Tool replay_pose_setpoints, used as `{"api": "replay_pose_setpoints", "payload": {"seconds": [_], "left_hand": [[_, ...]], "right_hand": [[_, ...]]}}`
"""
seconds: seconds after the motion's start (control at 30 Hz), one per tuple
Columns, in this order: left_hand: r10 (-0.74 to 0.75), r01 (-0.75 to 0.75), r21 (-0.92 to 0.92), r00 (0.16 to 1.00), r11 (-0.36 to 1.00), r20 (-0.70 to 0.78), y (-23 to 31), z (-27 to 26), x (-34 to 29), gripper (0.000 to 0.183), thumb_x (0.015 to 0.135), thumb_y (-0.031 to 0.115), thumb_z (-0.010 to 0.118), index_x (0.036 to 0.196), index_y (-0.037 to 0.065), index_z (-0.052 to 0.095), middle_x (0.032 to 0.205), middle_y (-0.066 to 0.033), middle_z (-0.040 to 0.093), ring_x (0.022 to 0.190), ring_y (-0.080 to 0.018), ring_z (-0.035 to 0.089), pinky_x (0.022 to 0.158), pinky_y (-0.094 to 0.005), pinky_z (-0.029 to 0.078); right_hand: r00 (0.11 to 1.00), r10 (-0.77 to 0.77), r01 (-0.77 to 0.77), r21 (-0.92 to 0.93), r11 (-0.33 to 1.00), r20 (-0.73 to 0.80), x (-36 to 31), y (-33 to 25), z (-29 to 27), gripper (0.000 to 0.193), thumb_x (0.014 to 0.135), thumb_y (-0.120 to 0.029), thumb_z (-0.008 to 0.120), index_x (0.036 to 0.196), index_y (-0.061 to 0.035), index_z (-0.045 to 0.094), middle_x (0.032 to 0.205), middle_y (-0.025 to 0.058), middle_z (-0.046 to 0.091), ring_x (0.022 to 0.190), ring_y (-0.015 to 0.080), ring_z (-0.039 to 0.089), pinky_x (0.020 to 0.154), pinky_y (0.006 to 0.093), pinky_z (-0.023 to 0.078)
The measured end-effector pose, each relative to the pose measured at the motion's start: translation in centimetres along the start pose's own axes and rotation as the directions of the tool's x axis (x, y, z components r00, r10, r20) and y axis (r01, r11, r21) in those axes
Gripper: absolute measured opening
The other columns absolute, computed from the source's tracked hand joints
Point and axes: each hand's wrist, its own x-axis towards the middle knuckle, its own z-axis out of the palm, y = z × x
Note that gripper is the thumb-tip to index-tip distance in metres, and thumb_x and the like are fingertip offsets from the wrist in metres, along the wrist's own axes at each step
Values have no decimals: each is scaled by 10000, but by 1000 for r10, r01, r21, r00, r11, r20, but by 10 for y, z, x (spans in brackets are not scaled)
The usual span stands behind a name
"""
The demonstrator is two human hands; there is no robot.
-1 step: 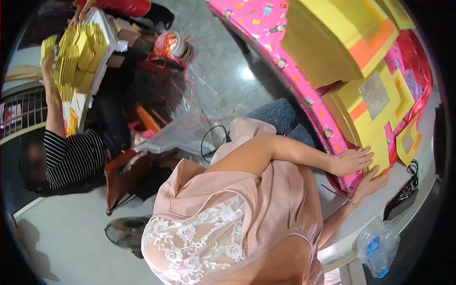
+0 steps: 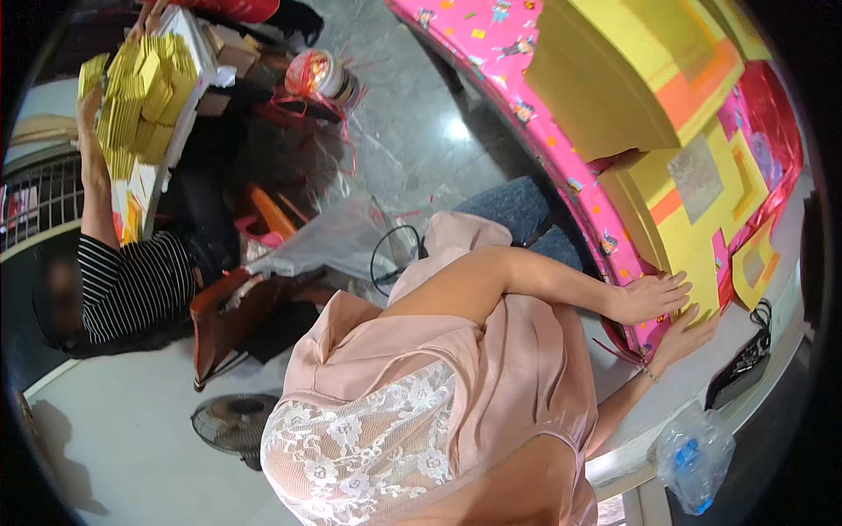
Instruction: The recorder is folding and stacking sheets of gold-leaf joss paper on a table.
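A yellow cardboard piece (image 2: 697, 250) with orange trim and cut-out openings lies on a table covered in pink patterned sheeting (image 2: 574, 188). My left hand (image 2: 651, 298) rests palm down over its near corner, fingers laid out on the card. Just beyond the left hand, my right hand (image 2: 688, 340), with a bracelet at the wrist, pinches the card's lower edge between thumb and fingers. A smaller yellow flap (image 2: 754, 263) with an opening sits beside them. A larger curved yellow cardboard panel (image 2: 605, 74) stands farther up the table.
Shiny red sheeting (image 2: 772, 114) lines the table's right side. A black bag (image 2: 741, 368) and a clear plastic bag (image 2: 693, 456) lie at lower right. At left, another person (image 2: 136, 285) handles stacked yellow folded papers (image 2: 145, 96). A fan (image 2: 232, 428), a wooden chair (image 2: 215, 320) and a jar (image 2: 320, 77) stand around.
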Motion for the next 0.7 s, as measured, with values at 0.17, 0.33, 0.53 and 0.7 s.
{"api": "replay_pose_setpoints", "payload": {"seconds": [0.17, 0.33, 0.53, 0.7], "left_hand": [[-34, 28, -91, 997, 995, -70, -1, 8, -1, 599, 854, 203, 571, 1415, 57, 423, 1515, -140, 392, 1384, -309, 406, 1015, -354, 476], [-77, 57, -197, 993, 979, -92, 6, 30, -2, 602, 868, 189, 547, 1439, 79, 392, 1515, -123, 397, 1268, -255, 513, 909, -326, 537], [-56, 37, -226, 996, 973, -76, 13, 44, 3, 492, 936, 195, 477, 1408, 73, 414, 1523, -153, 388, 1286, -278, 504, 1025, -357, 476], [-54, 44, -195, 997, 980, -46, 13, 40, 2, 490, 935, 172, 478, 1412, 75, 422, 1495, -121, 429, 1309, -267, 485, 1041, -372, 464]], "right_hand": [[982, 32, -24, -46, 999, 187, -6, -9, 9, 516, 1046, -343, 444, 1396, 34, 487, 1386, 261, 511, 1293, 405, 457, 1085, 487, 361], [987, 29, -32, 20, 999, 160, -6, -6, 9, 515, 1064, -336, 366, 1395, 39, 488, 1392, 267, 498, 1308, 410, 441, 1112, 489, 335], [991, 26, -31, 36, 999, 130, -7, -10, 9, 528, 1068, -342, 336, 1361, 65, 501, 1374, 277, 507, 1283, 423, 456, 1104, 503, 339], [994, -6, 1, 42, 999, 108, -9, -9, 12, 540, 1070, -349, 320, 1353, 75, 500, 1363, 283, 511, 1284, 426, 453, 1103, 512, 339]]}}
